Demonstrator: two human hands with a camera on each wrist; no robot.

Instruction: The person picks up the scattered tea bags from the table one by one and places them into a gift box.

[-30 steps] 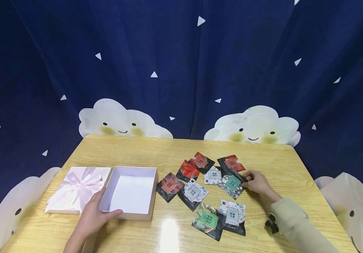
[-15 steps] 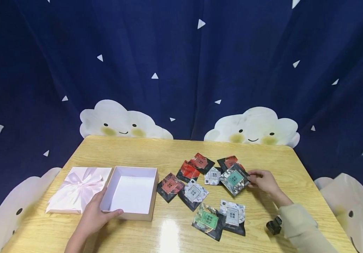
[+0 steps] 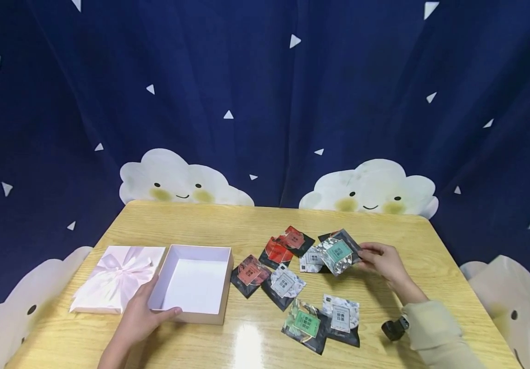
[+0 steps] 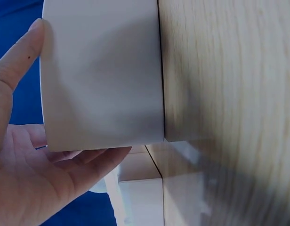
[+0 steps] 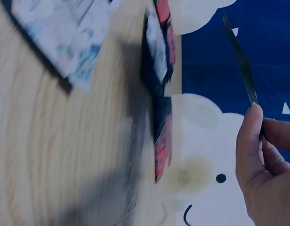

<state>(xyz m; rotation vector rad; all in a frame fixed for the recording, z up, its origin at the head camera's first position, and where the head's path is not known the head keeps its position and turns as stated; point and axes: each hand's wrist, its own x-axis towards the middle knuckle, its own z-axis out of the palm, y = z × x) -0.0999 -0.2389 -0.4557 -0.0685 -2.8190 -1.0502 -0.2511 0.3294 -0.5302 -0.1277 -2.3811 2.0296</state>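
My left hand [image 3: 140, 312] rests at the near left corner of an open pale box [image 3: 221, 284]. In the left wrist view its thumb lies along the top rim and its extended fingers touch the left wall [image 4: 102, 75]. My right hand [image 3: 387, 264] pinches the right edge of a black sachet with a teal label [image 3: 340, 251], between thumb and fingers. It is tilted above the other sachets; in the right wrist view the held sachet [image 5: 243, 61] appears edge-on. Beneath it, a red-and-black sachet [image 3: 324, 237] is mostly hidden.
A white lid with a ribbon bow [image 3: 119, 274] lies left of the box. Between the hands lie several sachets, among them a green-labelled one [image 3: 306, 323] and a white-patterned one [image 3: 341, 318]. A small black object [image 3: 394, 328] is at the right sleeve. A blue curtain [image 3: 265, 102] hangs behind the table.
My right hand has lifted the teal-labelled sachet off the table, and it has tilted and shifted slightly toward the back. The left hand stays at the box. The head view has shifted slightly.
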